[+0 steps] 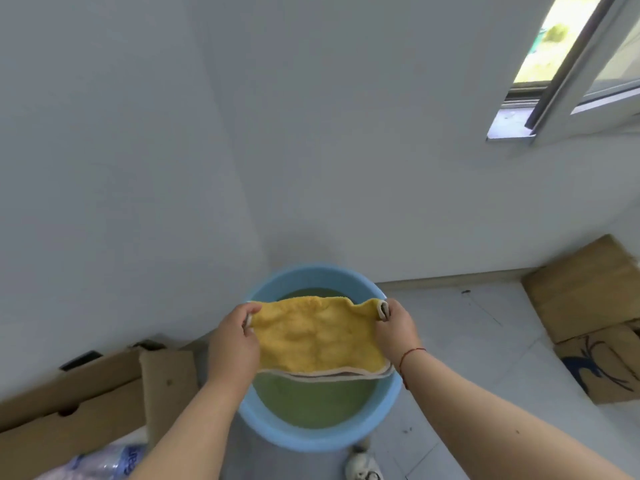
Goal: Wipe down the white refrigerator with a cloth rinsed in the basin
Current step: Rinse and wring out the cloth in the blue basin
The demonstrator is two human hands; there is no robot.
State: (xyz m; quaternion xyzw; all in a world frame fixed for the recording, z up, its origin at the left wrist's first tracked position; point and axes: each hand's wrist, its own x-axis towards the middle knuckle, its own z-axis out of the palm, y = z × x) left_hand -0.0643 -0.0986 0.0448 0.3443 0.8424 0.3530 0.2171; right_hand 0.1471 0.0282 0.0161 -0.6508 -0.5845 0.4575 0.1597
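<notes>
A yellow cloth (317, 336) with a pale hem is stretched flat between both hands, just above a light blue basin (313, 277) holding greenish water. My left hand (232, 342) pinches the cloth's left edge and my right hand (396, 329) pinches its right top corner. A red string circles the right wrist. The large white surface (114, 168) filling the left of the view looks like the refrigerator's side; I cannot tell for sure.
Cardboard boxes (86, 403) lie at the lower left, with clear plastic wrapping (104, 460) below them. More flattened cardboard (588, 306) sits on the tiled floor at the right. A window (571, 64) is at the upper right. A white shoe (362, 465) shows under the basin.
</notes>
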